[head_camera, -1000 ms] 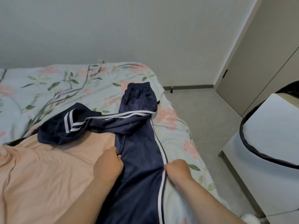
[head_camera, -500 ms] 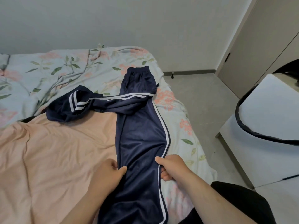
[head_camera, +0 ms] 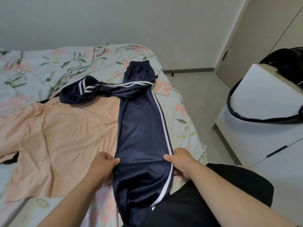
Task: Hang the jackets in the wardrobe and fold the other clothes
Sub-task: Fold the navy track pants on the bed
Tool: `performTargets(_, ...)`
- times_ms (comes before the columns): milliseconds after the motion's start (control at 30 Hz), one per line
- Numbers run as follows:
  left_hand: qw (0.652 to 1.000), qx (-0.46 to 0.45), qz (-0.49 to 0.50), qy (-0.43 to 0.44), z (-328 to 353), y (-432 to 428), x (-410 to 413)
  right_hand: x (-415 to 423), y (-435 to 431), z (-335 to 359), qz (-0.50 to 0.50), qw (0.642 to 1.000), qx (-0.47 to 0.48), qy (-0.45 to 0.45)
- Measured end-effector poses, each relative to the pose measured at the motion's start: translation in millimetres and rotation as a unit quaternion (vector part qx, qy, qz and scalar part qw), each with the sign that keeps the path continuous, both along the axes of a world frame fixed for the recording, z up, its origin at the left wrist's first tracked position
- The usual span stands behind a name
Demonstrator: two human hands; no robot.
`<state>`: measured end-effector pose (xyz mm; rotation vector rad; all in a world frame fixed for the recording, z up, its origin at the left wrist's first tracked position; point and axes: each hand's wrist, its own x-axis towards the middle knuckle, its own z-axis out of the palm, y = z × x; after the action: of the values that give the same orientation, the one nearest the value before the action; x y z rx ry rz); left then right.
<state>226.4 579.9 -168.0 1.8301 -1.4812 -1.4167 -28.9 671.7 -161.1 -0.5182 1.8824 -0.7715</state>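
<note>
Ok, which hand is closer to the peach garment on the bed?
Left. The left hand pinches the left edge of the navy trousers, directly over the peach garment; the right hand pinches their striped right edge, on the far side of the trouser leg.

Single head view — looking forward and down, close over the bed (head_camera: pixel 183 102).

The pants (head_camera: pixel 141 128) are dark blue with white stripes down the side. The top (head_camera: pixel 65 136) is plain peach. The bed cover (head_camera: pixel 49 66) is pale blue with pink flowers and green leaves. The floor (head_camera: pixel 196 95) is grey. The cabinet (head_camera: pixel 262 95) is white, and the bag (head_camera: pixel 287 58) on it is black. The wardrobe door (head_camera: pixel 262 38) is beige.
</note>
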Motion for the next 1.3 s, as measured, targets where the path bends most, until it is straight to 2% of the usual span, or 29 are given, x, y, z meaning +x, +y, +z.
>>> performTargets(67, 1.000, 0.002, -0.016, -0.022, 2.0, 22.1, 7.7, -4.4, 7.5, 5.8, 0.029, 0.998, 0.031, -0.038)
performTargets(167, 0.993, 0.046, -0.094, -0.052, 4.9, 54.1, 18.5, 2.1, 14.6, 14.8, 0.144, 0.981, 0.112, -0.068)
performTargets(267, 0.988, 0.118, -0.100, 0.018, 3.8, 67.2, 27.8, 14.8, 16.6, 17.7, 0.201, 0.968, 0.139, -0.061)
performTargets(367, 0.978, 0.153, -0.017, 0.139, 3.9, 61.9, 33.4, 17.5, 13.0, 17.5, 0.133, 0.984, 0.063, -0.101)
performTargets(433, 0.976, 0.142, 0.028, 0.164, 5.2, 58.1, 32.4, 17.8, 9.9, 18.8, 0.048, 0.989, -0.006, -0.142)
performTargets(500, 0.971, 0.138, 0.045, 0.191, 8.5, 61.9, 27.9, 19.3, 10.0, 20.1, 0.024, 0.988, -0.014, -0.149)
performTargets(567, 0.952, 0.185, 0.026, 0.242, 13.0, 70.9, 23.6, 20.9, 15.7, 23.6, 0.092, 0.984, 0.063, -0.139)
performTargets(633, 0.944, 0.213, 0.001, 0.251, 16.4, 82.0, 24.2, 22.4, 23.8, 27.1, 0.191, 0.961, 0.155, -0.124)
performTargets(667, 0.947, 0.208, -0.010, 0.243, 14.7, 86.9, 25.3, 22.9, 26.7, 27.0, 0.211, 0.954, 0.167, -0.132)
performTargets(700, 0.955, 0.196, -0.011, 0.223, 11.1, 91.1, 26.1, 23.5, 28.2, 26.7, 0.207, 0.955, 0.152, -0.149)
performTargets(767, 0.967, 0.172, 0.012, 0.187, 5.3, 96.1, 25.5, 24.4, 27.8, 28.7, 0.157, 0.964, 0.064, -0.206)
performTargets(833, 0.962, 0.175, 0.022, 0.209, 7.1, 94.8, 24.8, 23.6, 24.7, 31.4, 0.084, 0.959, -0.026, -0.268)
performTargets(900, 0.939, 0.185, 0.027, 0.289, 11.6, 85.6, 25.2, 21.8, 21.3, 32.1, 0.021, 0.955, -0.074, -0.285)
performTargets(1000, 0.891, 0.202, 0.083, 0.399, 17.5, 73.5, 24.9, 19.1, 18.7, 29.5, -0.044, 0.962, -0.075, -0.257)
performTargets(1067, 0.845, 0.244, 0.121, 0.461, 17.0, 75.0, 23.1, 18.7, 20.1, 30.5, -0.044, 0.955, -0.056, -0.287)
performTargets(1100, 0.832, 0.260, 0.119, 0.475, 16.2, 78.3, 22.1, 18.8, 21.6, 31.7, -0.022, 0.949, -0.039, -0.311)
performTargets(1133, 0.838, 0.262, 0.098, 0.468, 15.6, 81.8, 21.9, 18.8, 23.4, 33.1, 0.016, 0.947, -0.016, -0.322)
performTargets(1233, 0.918, 0.187, 0.001, 0.349, 11.7, 93.4, 21.6, 21.3, 29.2, 33.5, 0.173, 0.949, 0.059, -0.258)
performTargets(1300, 0.943, 0.154, 0.003, 0.294, 8.1, 95.3, 22.8, 22.8, 29.6, 33.0, 0.181, 0.950, 0.056, -0.249)
